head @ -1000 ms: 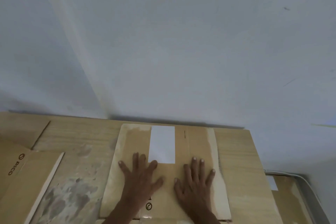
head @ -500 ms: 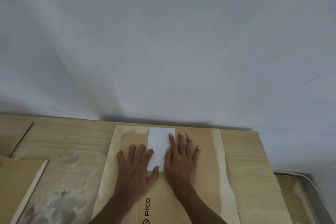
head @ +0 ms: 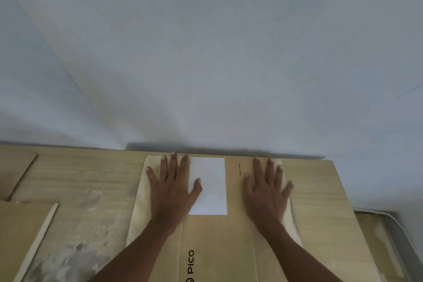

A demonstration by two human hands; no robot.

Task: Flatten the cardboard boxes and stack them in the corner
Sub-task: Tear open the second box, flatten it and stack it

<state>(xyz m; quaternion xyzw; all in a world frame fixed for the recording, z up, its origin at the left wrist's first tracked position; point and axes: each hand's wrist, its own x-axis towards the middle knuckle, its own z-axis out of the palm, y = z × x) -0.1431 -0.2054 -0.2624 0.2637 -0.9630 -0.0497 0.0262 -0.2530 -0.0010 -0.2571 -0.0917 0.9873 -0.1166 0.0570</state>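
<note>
A flattened brown cardboard box [head: 231,242] printed "PICO", with a white label [head: 211,181], lies on top of a wider flattened sheet [head: 318,194] against the white wall. My left hand [head: 171,188] presses flat on the box's far left part, fingers spread, thumb on the label. Flat on its far right edge rests my right hand [head: 266,188], fingers spread too. Neither hand grips anything.
The white wall [head: 206,64] rises right behind the stack. More flattened cardboard [head: 20,231] lies at the left, and another piece [head: 375,236] at the lower right beside a white cable [head: 396,220]. The sheet underneath shows torn, worn patches [head: 75,247].
Both hands slid forward toward the wall and moved apart. The right hand shifted from the middle next to the label out to the box's right edge; the left went to the far left.
</note>
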